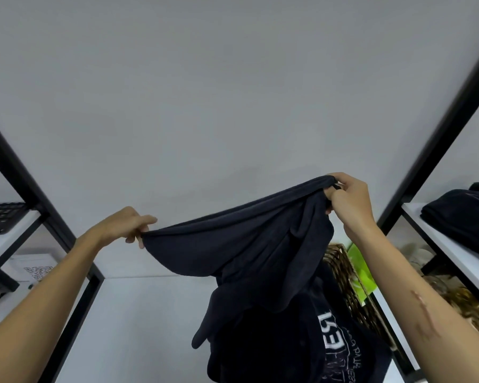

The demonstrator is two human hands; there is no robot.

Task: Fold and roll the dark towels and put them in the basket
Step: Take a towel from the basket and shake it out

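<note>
**Two hands held one dark towel aloft above the white table**

Both hands were raised in front of a plain grey wall. The left hand, at nine o'clock of the cloth, pinched one corner of the dark towel between thumb and fingertips, the remaining fingers loosely curled beneath. The right hand, at one o'clock and higher, gripped the opposite corner with fingers curled round bunched fabric. The upper edge ran taut between the two grips; the remainder hung slack toward six o'clock, its lower folds draping onto a pile of dark cloth with white lettering lying on the white table.

A woven basket stood at four o'clock of the held towel, just beside the pile, with a green item against its far side. Folded dark cloth rested on a white shelf at three o'clock. A black keyboard sat on a shelf at nine o'clock.
</note>
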